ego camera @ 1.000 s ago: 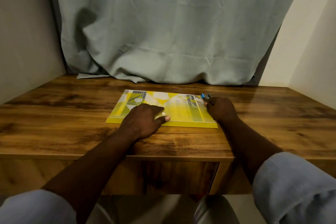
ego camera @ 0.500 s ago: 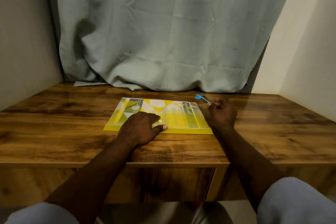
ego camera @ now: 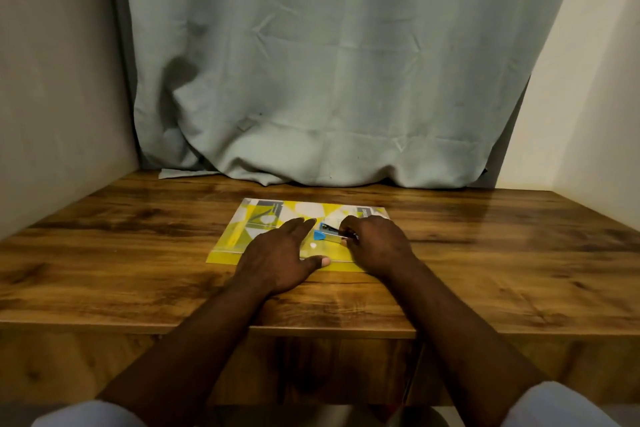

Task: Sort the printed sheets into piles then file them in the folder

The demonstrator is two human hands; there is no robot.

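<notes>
Down at the bottom edge, two pale sleeves (ego camera: 86, 414) frame the shot, and both bare forearms reach forward over the near lip of the wooden table (ego camera: 138, 253). Left hand (ego camera: 280, 253) is down flat, palm on the wood and the near edge of the folder (ego camera: 256, 222), fingers stretched straight ahead across its cover, thumb splayed out to the right along the front margin; it holds nothing, just presses. Right beside it, nearly touching, the right hand (ego camera: 377, 246) sits on the folder's right half with its fingers curled in, pinching what looks like a small blue-and-metal stapler (ego camera: 327, 231), though the thing is tiny and partly hidden by the knuckles. That stapler points left, its blue end in the gap between the two hands, just off the left fingertips and low over the cover. The folder itself lies flat in the middle of the table, long side toward the person, yellow with grey and white geometric shapes, its left part and far edge showing beyond the hands. Whether sheets lie inside it cannot be made out. Beyond it runs a bare band of wood, then a grey-green curtain (ego camera: 329, 80) hangs to the tabletop and bunches there, with plain walls (ego camera: 52, 80) on either side.
</notes>
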